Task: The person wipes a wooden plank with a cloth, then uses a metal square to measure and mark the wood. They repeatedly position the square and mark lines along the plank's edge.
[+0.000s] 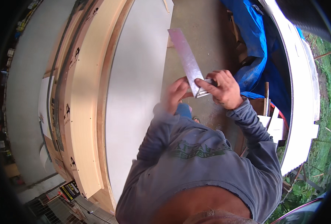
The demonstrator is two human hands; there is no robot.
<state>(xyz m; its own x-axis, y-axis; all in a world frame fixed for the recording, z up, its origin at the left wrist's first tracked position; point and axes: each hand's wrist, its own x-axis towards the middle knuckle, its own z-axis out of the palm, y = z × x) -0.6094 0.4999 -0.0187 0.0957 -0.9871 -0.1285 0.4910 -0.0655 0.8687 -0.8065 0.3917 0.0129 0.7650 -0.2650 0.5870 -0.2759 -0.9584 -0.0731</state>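
A long, flat, silvery metal strip (185, 54) slants up and to the left from between my hands. At its near end, thin ridged edges show, like stacked layers or a folded profile; I cannot tell which. My right hand (225, 89) is closed on this near end, thumb pressed on the top face and the other fingers curled round the right side. My left hand (174, 96), a little blurred, is at the strip's left edge. Its fingers bend in against the near end, and part of their contact is hidden by the strip.
A long pale panel (135, 82) lies to my left, beside stacked light wooden boards (85, 93). A blue tarp (253, 56) hangs at the right, by a white corrugated sheet (303, 82). Wood pieces (266, 99) stand below the tarp. Concrete floor (189, 18) lies ahead.
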